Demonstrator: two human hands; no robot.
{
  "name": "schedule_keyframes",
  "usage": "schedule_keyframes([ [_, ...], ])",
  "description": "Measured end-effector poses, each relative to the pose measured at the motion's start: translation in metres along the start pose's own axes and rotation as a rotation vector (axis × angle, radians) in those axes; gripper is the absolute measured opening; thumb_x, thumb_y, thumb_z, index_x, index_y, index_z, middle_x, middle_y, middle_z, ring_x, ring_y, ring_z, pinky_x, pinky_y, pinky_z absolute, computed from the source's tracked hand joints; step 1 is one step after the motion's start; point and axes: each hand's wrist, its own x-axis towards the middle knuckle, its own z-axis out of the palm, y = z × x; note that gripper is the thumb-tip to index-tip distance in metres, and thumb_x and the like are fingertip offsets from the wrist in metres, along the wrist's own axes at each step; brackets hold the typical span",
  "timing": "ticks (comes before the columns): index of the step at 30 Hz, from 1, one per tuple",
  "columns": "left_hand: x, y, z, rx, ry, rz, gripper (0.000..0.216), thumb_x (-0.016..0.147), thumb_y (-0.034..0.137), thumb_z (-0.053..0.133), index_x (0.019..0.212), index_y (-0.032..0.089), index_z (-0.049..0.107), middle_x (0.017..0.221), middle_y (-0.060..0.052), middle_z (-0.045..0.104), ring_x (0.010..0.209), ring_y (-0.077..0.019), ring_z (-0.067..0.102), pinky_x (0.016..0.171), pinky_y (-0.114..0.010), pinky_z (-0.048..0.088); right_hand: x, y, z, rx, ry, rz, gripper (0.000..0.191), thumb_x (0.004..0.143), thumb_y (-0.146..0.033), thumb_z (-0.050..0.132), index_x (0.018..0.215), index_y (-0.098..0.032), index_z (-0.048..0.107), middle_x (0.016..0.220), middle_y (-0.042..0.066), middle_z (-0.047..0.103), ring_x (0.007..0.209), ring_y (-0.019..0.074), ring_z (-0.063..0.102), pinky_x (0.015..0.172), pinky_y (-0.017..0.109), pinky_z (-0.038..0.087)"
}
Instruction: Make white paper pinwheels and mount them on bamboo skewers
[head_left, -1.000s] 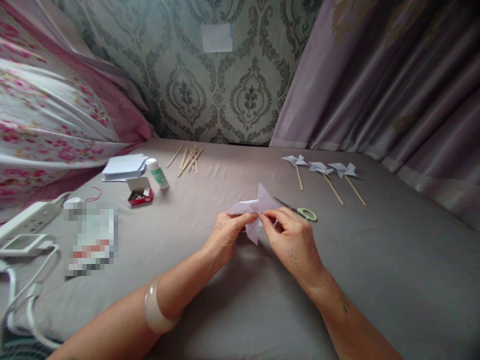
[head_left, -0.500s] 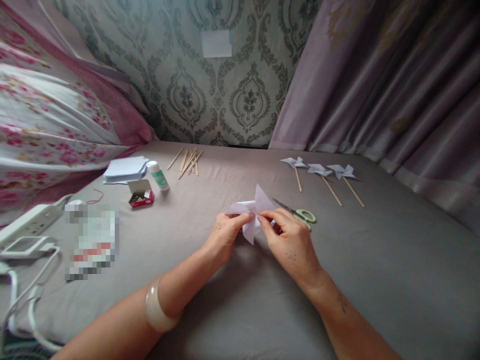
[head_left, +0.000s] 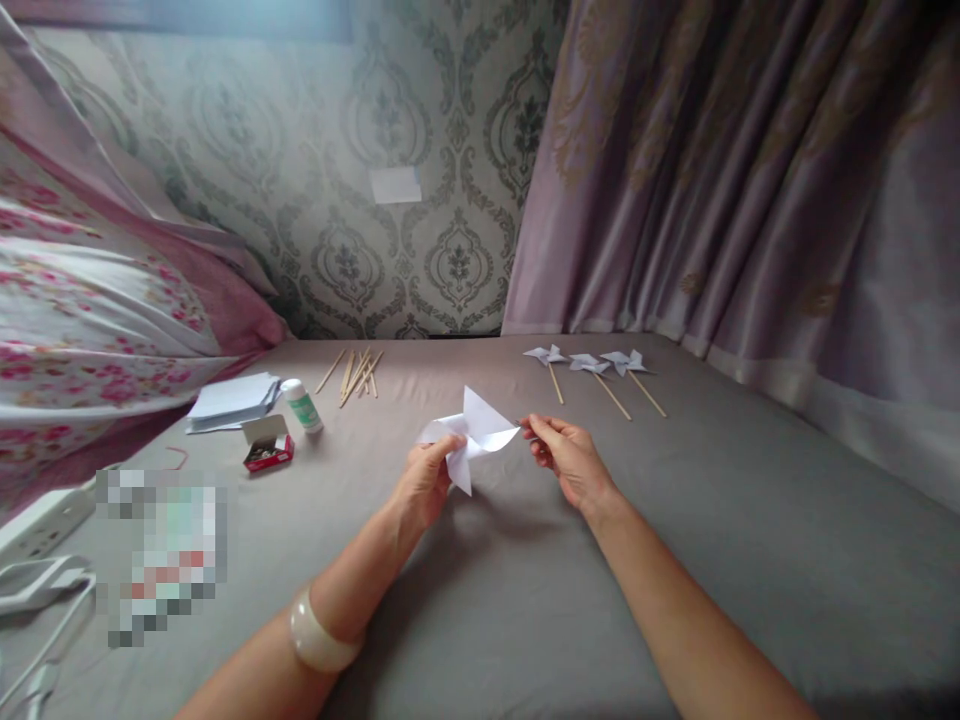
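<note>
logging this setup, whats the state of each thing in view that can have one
Paper pinwheel: folded, held up
Left hand: gripping the paper pinwheel
Right hand: pinched beside the paper pinwheel, contents unclear
Red box: open, flap raised
White bottle: capped, upright
Paper stack: flat, edges uneven
Loose sticks: scattered, some crossing
Three stick-mounted pinwheels: lying down
Purple curtain: hanging in folds
Floral cloth: draped

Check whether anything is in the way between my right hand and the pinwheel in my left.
Nothing visible stands between your right hand and the near tip of the pinwheel; I can't tell if they touch. Your left hand has its thumb near the pinwheel's middle.
</note>
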Motion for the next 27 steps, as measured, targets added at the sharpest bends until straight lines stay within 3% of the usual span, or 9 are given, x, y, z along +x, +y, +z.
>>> schedule_keyframes([
  [6,-0.002,-0.001,0.0,0.014,-0.043,0.047,0.024,0.049,0.021,0.073,0.07,0.013,0.066,0.061,-0.001,0.065,0.053,-0.0106,0.055,0.049,-0.02,0.04,-0.008,-0.004,0.007,0.049,-0.089,0.08,0.04,0.058,-0.051,0.08,0.067,-0.015,0.067,0.06,0.003,0.066,0.044,0.0075,0.051,0.038,0.018,0.033],
  [12,-0.002,-0.002,0.0,0.027,-0.063,0.052,0.022,0.047,0.021,0.071,0.066,0.011,0.066,0.059,-0.002,0.062,0.054,-0.0105,0.054,0.051,-0.021,0.039,-0.013,-0.013,0.004,0.044,-0.201,0.019,0.044,0.059,-0.056,0.078,0.073,-0.015,0.069,0.058,0.001,0.064,0.045,0.0074,0.051,0.04,0.019,0.03],
  [19,-0.004,0.002,0.0,0.019,-0.105,0.044,0.021,0.05,0.02,0.071,0.068,0.012,0.066,0.059,-0.001,0.063,0.051,-0.009,0.052,0.051,-0.02,0.039,-0.014,-0.021,-0.005,-0.07,-0.323,-0.113,0.03,0.064,-0.039,0.074,0.085,-0.018,0.071,0.061,-0.001,0.065,0.051,0.0095,0.054,0.048,0.022,0.036],
  [27,-0.008,0.007,0.002,0.021,-0.154,0.016,0.029,0.047,0.021,0.075,0.074,0.013,0.069,0.066,-0.003,0.067,0.057,-0.0122,0.057,0.055,-0.023,0.042,-0.016,-0.025,-0.01,-0.12,-0.406,-0.193,0.021,0.067,-0.031,0.068,0.085,-0.02,0.07,0.067,-0.002,0.066,0.055,0.0099,0.055,0.051,0.024,0.038],
])
